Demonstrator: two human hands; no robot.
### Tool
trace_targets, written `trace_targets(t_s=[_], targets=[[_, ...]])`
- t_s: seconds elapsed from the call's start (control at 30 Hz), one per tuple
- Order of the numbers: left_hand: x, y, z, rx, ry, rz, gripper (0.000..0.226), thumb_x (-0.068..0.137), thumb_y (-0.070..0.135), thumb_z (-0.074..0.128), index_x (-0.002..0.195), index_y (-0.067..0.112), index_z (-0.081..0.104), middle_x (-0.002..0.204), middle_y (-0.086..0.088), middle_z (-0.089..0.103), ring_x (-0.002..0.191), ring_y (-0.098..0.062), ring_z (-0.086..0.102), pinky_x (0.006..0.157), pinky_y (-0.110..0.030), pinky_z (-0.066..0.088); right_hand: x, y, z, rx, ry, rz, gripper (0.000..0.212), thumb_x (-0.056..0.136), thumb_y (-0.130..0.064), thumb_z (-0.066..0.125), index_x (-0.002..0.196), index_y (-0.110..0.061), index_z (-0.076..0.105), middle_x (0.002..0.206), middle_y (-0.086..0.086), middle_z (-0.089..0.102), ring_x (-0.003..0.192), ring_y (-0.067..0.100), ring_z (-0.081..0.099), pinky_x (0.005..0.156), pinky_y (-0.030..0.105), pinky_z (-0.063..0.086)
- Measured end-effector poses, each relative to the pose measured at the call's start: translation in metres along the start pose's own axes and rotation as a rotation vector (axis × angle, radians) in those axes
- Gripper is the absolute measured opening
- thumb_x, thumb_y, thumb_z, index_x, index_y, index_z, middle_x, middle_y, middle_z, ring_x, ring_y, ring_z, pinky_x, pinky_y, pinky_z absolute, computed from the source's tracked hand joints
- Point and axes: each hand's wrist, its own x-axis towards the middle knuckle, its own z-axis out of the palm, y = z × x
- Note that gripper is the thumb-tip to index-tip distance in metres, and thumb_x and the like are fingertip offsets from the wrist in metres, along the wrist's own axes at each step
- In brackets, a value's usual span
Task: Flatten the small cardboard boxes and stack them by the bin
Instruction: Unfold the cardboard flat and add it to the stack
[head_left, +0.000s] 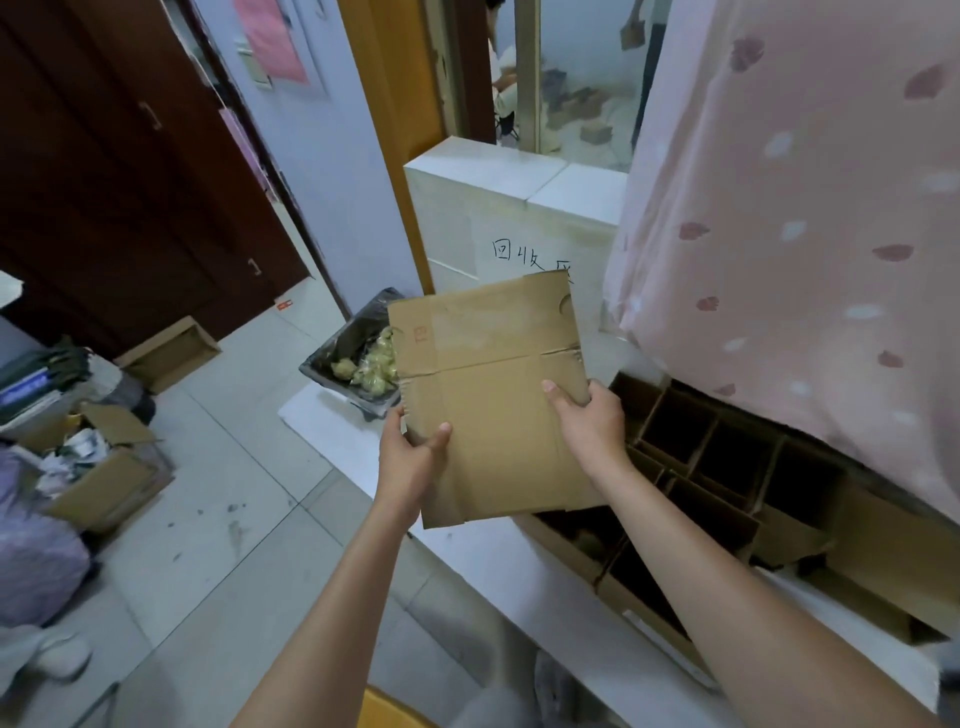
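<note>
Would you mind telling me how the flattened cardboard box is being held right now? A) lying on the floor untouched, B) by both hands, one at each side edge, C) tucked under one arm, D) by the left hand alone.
B: the left hand grips the left edge of the flattened box and the right hand grips its right edge, holding it up in front of the bin.

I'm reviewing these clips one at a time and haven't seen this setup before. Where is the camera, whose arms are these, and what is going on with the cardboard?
There is no robot here. One wide-angle camera sits on a person's head, looking forward and down, so the two bare arms are the wearer's own. The left hand and right hand together hold a flattened cardboard box by its side edges, thumbs on top. Just beyond it stands a bin lined with a black bag and holding scraps. To the right, on a white ledge, lies a cardboard divider tray of open compartments, partly under a pink curtain. More open boxes sit on the floor at left.
</note>
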Motion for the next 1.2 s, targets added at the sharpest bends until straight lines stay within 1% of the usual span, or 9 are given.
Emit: trace_targets(t_s=[0.23, 0.33, 0.5, 0.6, 0.67, 0.8, 0.97, 1.07, 1.2], targets=[[0.024, 0.006, -0.010, 0.008, 0.043, -0.022, 0.040, 0.087, 0.021, 0.077, 0.115, 0.038, 0.054, 0.109, 0.012, 0.071, 0.094, -0.004, 0.070, 0.077, -0.027, 0.056, 0.030, -0.004, 0.032, 0.011, -0.033, 0.023, 0.025, 0.084, -0.045, 0.073, 0.088, -0.022, 0.065, 0.083, -0.015, 0.065, 0.081, 0.005, 0.061, 0.075, 0.026, 0.046], [0.039, 0.008, -0.015, 0.027, 0.045, -0.031, 0.044, 0.087, 0.023, 0.077, 0.123, 0.030, 0.053, 0.111, 0.012, 0.069, 0.098, -0.008, 0.068, 0.079, -0.029, 0.055, 0.038, -0.005, 0.047, 0.014, -0.023, 0.023, 0.025, 0.083, -0.046, 0.074, 0.085, -0.023, 0.064, 0.081, -0.017, 0.065, 0.076, 0.002, 0.059, 0.073, 0.024, 0.042], [0.077, 0.010, -0.023, 0.030, 0.005, -0.035, 0.051, 0.085, 0.026, 0.079, 0.128, 0.030, 0.052, 0.115, 0.015, 0.066, 0.100, -0.006, 0.067, 0.079, -0.028, 0.054, 0.051, -0.009, 0.068, 0.028, 0.000, 0.056, 0.022, 0.083, -0.047, 0.072, 0.083, -0.027, 0.063, 0.084, -0.017, 0.066, 0.081, 0.002, 0.061, 0.073, 0.025, 0.046], [0.108, 0.007, -0.030, 0.038, -0.038, -0.034, 0.044, 0.085, 0.024, 0.079, 0.119, 0.035, 0.053, 0.113, 0.015, 0.065, 0.102, -0.008, 0.065, 0.081, -0.031, 0.053, 0.061, -0.016, 0.085, 0.022, 0.007, 0.066, 0.022, 0.085, -0.047, 0.072, 0.083, -0.028, 0.062, 0.085, -0.017, 0.065, 0.079, -0.002, 0.059, 0.064, 0.019, 0.043], [0.131, 0.004, -0.035, 0.042, -0.069, -0.045, 0.044, 0.086, 0.024, 0.079, 0.119, 0.035, 0.051, 0.113, 0.015, 0.065, 0.104, -0.010, 0.065, 0.085, -0.035, 0.054, 0.068, -0.017, 0.100, 0.004, 0.014, 0.089, 0.024, 0.087, -0.048, 0.070, 0.090, -0.026, 0.064, 0.088, -0.013, 0.067, 0.081, 0.001, 0.061, 0.064, 0.021, 0.044], [0.185, 0.000, -0.047, 0.104, -0.159, -0.053, 0.048, 0.087, 0.026, 0.078, 0.125, 0.030, 0.048, 0.124, 0.003, 0.061, 0.109, -0.018, 0.062, 0.092, -0.041, 0.052, 0.084, -0.019, 0.138, -0.019, 0.120, 0.147, 0.031, 0.088, -0.048, 0.069, 0.095, -0.018, 0.065, 0.089, -0.009, 0.067, 0.082, 0.008, 0.062, 0.072, 0.029, 0.049], [0.250, 0.003, -0.065, 0.174, -0.315, -0.006, 0.043, 0.088, 0.020, 0.075, 0.124, 0.025, 0.052, 0.114, 0.007, 0.067, 0.099, -0.007, 0.064, 0.079, -0.032, 0.050, 0.085, -0.024, 0.192, -0.032, 0.297, 0.252, 0.021, 0.090, -0.045, 0.068, 0.090, -0.025, 0.060, 0.081, -0.020, 0.058, 0.072, -0.008, 0.050, 0.059, 0.014, 0.036], [0.279, -0.001, -0.069, 0.249, -0.419, -0.029, 0.042, 0.088, 0.022, 0.075, 0.122, 0.027, 0.050, 0.115, 0.005, 0.066, 0.106, -0.020, 0.064, 0.091, -0.041, 0.053, 0.078, -0.021, 0.215, -0.036, 0.400, 0.337, 0.025, 0.090, -0.047, 0.068, 0.083, -0.024, 0.058, 0.079, -0.015, 0.059, 0.070, -0.002, 0.052, 0.054, 0.016, 0.035], [0.293, -0.008, -0.063, 0.342, -0.562, -0.062, 0.045, 0.089, 0.022, 0.073, 0.127, 0.023, 0.049, 0.124, -0.003, 0.065, 0.111, -0.024, 0.062, 0.099, -0.047, 0.051, 0.067, -0.006, 0.226, -0.014, 0.520, 0.416, 0.023, 0.089, -0.045, 0.069, 0.092, -0.024, 0.061, 0.084, -0.012, 0.063, 0.075, 0.007, 0.058, 0.060, 0.022, 0.042]])
